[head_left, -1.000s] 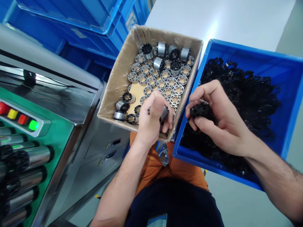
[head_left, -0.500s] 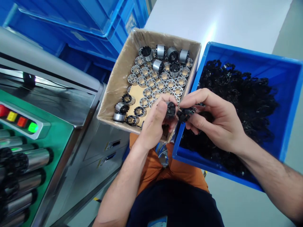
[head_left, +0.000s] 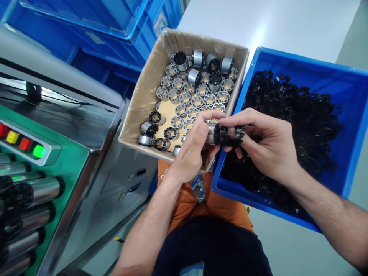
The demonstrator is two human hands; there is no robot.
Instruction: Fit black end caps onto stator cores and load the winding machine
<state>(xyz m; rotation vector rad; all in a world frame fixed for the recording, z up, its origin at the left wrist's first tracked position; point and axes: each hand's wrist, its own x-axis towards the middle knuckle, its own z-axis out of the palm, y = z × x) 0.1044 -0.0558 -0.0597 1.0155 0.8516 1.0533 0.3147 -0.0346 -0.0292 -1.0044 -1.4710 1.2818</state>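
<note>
– Anything in the left hand?
– Grasping, in curled fingers, a metal core with a black end, over the right wall of the carton.
– And the right hand?
– Pinching a toothed black part in the fingertips, just right of the carton, lined up with the core's black end; cannot tell whether touching.
– Inside the carton?
– Silvery rings, plus several black-capped cores.
– Beside it?
– To the right, a blue bin heaped with black parts.
</note>
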